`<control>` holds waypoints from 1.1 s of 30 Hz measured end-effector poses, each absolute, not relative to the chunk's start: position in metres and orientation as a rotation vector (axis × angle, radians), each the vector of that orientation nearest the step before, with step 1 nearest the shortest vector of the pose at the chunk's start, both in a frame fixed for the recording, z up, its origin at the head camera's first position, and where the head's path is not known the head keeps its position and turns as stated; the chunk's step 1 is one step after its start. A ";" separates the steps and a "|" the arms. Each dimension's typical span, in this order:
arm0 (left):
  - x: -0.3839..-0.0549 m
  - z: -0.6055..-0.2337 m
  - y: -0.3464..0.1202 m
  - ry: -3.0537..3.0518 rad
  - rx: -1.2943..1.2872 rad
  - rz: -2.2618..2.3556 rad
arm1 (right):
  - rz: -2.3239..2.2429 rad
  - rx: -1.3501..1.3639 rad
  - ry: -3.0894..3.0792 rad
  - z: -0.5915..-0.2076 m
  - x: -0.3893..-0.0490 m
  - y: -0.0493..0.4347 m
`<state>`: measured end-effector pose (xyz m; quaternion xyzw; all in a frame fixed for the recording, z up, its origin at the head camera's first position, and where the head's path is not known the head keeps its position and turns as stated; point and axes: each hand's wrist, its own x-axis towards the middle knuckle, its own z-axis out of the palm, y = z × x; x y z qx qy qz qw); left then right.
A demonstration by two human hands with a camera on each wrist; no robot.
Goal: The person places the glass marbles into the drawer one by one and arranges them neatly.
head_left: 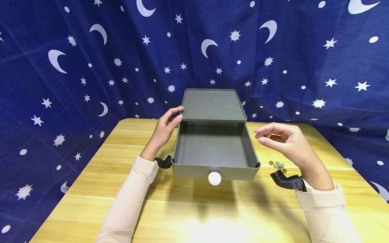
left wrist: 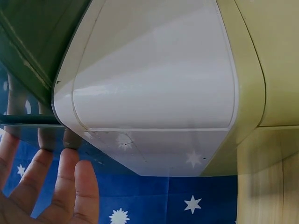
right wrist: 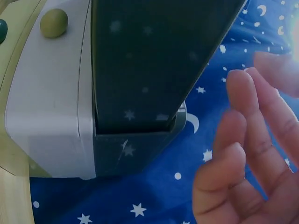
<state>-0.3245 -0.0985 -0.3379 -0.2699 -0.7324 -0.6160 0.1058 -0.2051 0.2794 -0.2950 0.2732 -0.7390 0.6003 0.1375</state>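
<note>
A grey drawer [head_left: 211,145] stands pulled out of a grey-topped drawer unit [head_left: 212,104], and its inside looks bare. On the drawer's front is a round white knob [head_left: 214,178]. My left hand [head_left: 164,130] touches the left edge of the unit's top with its fingertips; the left wrist view shows these fingers extended against the dark side. To the right of the drawer, my right hand [head_left: 288,141] hovers in the air with loosely bent fingers and nothing between them. Several small glass marbles [head_left: 280,167] lie on the table below the right hand.
Below the grey level, a white level [left wrist: 154,93] and a yellow level [left wrist: 252,93] show in the wrist views. A yellowish knob [right wrist: 54,23] sits on the white front. The wooden table [head_left: 121,175] backs onto a blue curtain [head_left: 121,50] with moons and stars.
</note>
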 end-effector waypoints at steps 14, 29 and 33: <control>-0.324 -0.338 -0.099 -2.153 -0.794 -1.821 | 1.546 0.893 -2.372 -0.299 -0.212 0.299; -0.324 -0.338 -0.098 -2.158 -0.791 -1.828 | 1.484 0.847 -2.469 -0.304 -0.221 0.322; -0.324 -0.339 -0.098 -2.145 -0.798 -1.823 | 1.474 0.805 -2.469 -0.304 -0.221 0.324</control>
